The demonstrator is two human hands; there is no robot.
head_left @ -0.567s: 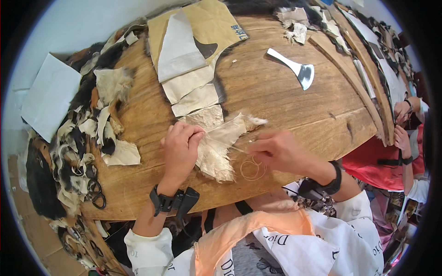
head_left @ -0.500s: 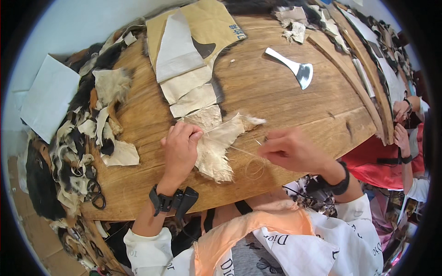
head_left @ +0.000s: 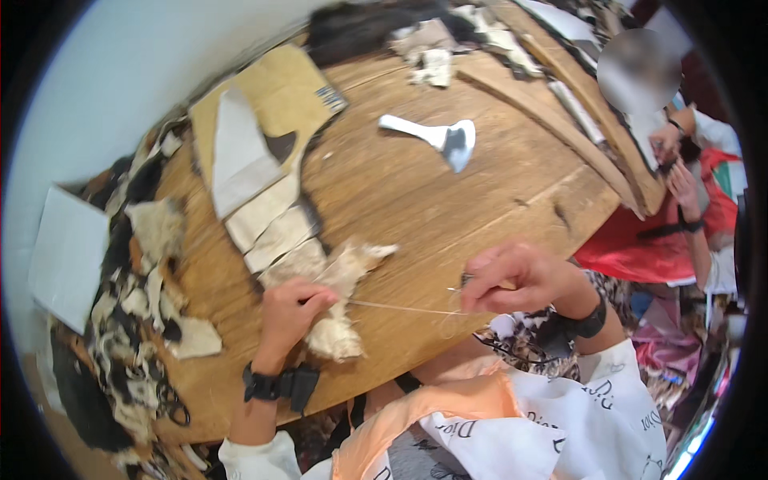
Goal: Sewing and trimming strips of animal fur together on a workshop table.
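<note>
My left hand (head_left: 294, 316) pinches the edge of a pale, furry-edged hide piece (head_left: 340, 334), where it meets a strip of joined hide panels (head_left: 276, 232). A thin thread (head_left: 404, 306) runs nearly straight from beside my left fingers to my right hand (head_left: 516, 280). The right fingers are closed, with a slim shiny point, like a needle, (head_left: 453, 289) poking out beside them. A loose loop of thread dangles below that hand. Upon the strip lie a yellow card template (head_left: 284, 76) and a whitish sheet (head_left: 238, 136).
A white-handled blade with a fan-shaped head (head_left: 458, 144) lies mid-table. Hide scraps (head_left: 144, 320) and scissors (head_left: 178, 412) crowd the left edge. Wooden strips (head_left: 552, 132) run along the right, where another person's hands (head_left: 672, 164) work. A white board (head_left: 68, 256) leans at far left.
My right hand has moved away from the hide, and the thread has straightened between my hands. The whole view has shifted and tilted, carrying the table leftward. My left hand still pinches the hide.
</note>
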